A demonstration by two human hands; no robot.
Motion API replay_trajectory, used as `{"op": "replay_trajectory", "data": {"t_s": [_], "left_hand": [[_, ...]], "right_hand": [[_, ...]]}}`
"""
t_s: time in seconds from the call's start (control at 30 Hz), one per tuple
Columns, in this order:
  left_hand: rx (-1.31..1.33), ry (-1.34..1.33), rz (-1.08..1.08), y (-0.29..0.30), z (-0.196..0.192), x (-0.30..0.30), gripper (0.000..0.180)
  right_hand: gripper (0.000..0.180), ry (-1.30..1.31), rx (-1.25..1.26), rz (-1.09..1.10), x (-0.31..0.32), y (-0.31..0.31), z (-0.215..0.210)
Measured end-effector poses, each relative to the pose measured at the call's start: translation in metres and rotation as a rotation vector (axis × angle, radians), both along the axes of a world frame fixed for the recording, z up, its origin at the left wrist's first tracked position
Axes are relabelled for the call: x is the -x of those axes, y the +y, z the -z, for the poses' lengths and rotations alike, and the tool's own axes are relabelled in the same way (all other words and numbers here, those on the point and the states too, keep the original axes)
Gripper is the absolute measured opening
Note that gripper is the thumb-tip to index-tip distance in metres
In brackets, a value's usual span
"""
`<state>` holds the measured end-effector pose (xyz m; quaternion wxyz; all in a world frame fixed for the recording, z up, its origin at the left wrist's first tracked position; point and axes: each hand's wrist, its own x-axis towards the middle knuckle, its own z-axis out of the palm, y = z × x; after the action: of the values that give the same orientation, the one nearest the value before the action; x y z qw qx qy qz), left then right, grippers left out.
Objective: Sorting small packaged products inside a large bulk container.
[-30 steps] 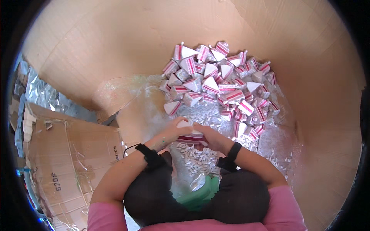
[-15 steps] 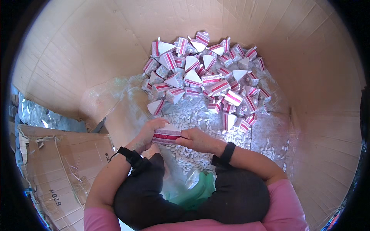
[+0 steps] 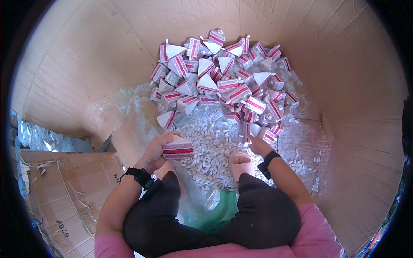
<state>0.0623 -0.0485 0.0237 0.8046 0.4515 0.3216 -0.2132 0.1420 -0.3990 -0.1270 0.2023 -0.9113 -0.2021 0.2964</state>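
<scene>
My left hand [image 3: 156, 151] is closed on a wedge-shaped cake slice [image 3: 179, 151], an imitation by its look. It has a white top, pale pink speckled sides and a red band through the middle. The thumb lies at its top edge and the fingers go behind its left end. My right hand [image 3: 260, 146] is off to the right, its fingers stretched toward another slice [image 3: 247, 129] at the near edge of a pile; whether they touch it I cannot tell. Similar slices [image 3: 207, 84] are heaped beyond, several with small white knobs. White oval pieces [image 3: 202, 165] lie scattered below my hands.
A tall cardboard wall [image 3: 344, 77] curves around the space. Clear plastic film [image 3: 135, 107] lines part of the floor. A torn cardboard flap [image 3: 73, 185] stands at the left. Green material [image 3: 217, 215] lies between my legs, and my foot in a pink slipper [image 3: 241, 165] rests among the white pieces.
My right hand has let go of the slice and moved right, toward the pile's near edge. My left hand keeps hold of the slice. The view has shifted slightly.
</scene>
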Motion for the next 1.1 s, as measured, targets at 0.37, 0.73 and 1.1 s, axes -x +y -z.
{"op": "replay_trajectory", "data": {"t_s": [0.37,0.73,1.1], "left_hand": [[-0.105,-0.045,0.25,-0.007,-0.008,-0.006,0.038],[-0.731,-0.434,0.807,-0.047,-0.092,-0.027,0.075],[-0.21,-0.379,0.467,-0.022,-0.13,0.018,0.058]], "right_hand": [[0.025,-0.248,-0.59,0.426,0.03,0.011,-0.01],[0.029,0.452,-0.969,-0.19,-0.014,0.046,-0.181],[0.015,0.187,-0.671,-0.583,0.003,0.112,-0.323]]}}
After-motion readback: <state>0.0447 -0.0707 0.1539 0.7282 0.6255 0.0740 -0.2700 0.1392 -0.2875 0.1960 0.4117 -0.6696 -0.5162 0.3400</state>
